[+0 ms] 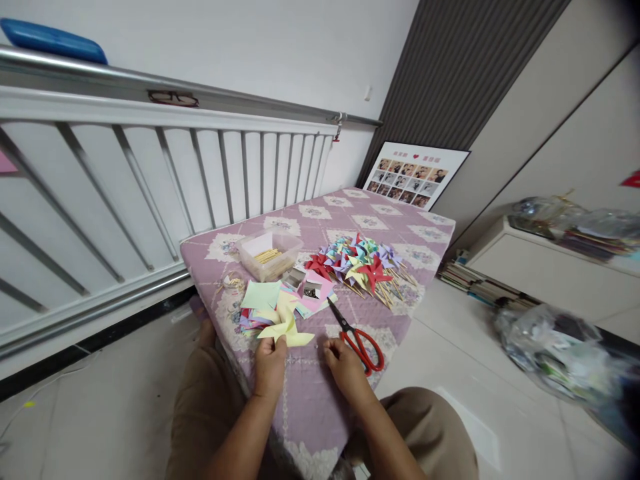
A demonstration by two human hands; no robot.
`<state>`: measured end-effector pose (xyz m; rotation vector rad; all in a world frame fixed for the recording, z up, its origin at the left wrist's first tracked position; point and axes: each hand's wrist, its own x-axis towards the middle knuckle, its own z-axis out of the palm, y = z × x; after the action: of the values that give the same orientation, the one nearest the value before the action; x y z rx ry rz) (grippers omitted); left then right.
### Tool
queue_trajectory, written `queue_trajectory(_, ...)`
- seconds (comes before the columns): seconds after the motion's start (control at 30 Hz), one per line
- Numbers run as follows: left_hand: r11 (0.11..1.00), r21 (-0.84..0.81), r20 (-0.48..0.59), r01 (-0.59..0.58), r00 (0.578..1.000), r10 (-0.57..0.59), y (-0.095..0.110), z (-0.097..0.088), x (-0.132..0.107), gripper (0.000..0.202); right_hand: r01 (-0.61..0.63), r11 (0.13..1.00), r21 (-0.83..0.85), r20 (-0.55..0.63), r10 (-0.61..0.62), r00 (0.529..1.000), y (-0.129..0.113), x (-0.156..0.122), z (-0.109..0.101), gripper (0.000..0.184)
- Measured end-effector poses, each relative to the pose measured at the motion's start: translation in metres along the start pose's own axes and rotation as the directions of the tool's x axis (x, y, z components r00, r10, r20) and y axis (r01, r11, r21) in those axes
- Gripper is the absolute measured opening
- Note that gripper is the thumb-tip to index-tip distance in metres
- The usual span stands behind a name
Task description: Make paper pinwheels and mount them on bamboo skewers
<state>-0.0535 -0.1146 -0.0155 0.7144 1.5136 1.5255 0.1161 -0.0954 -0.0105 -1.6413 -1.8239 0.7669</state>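
Note:
My left hand (pixel 271 363) pinches a pale yellow paper pinwheel (pixel 287 327) by its lower side, above the near part of the table. To its right, my right hand (pixel 343 363) is closed with thumb and fingertips together; whatever they hold, if anything, is too small to make out. Just beside that hand lie red-handled scissors (pixel 359 340), blades pointing away to the left. Behind the yellow pinwheel are stacked coloured paper squares (pixel 261 295). A small open box of tiny dark pieces (pixel 312 291) rests on pink paper (pixel 325 283).
A clear plastic box (pixel 273 267) holds thin wooden sticks. Many finished pinwheels on sticks (pixel 365 260) are heaped farther back on the cloth-covered table (pixel 420 233). A white radiator (pixel 230 173) borders the left side. Plastic bags (pixel 560 360) lie on the floor at right.

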Motion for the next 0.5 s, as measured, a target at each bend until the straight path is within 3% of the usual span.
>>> queue_trajectory(0.33, 0.998, 0.062, -0.003, -0.012, 1.000, 0.012, 0.000, 0.001, 0.000, 0.024, 0.078, 0.996, -0.035, -0.039, -0.079, 0.996, -0.017, 0.006, 0.012, 0.013)
queue_trajectory(0.5, 0.997, 0.080, -0.003, -0.022, 1.000, 0.023, 0.002, 0.002, -0.001, 0.019, 0.077, 0.994, 0.074, -0.091, -0.070, 0.993, -0.016, 0.008, 0.012, 0.011)
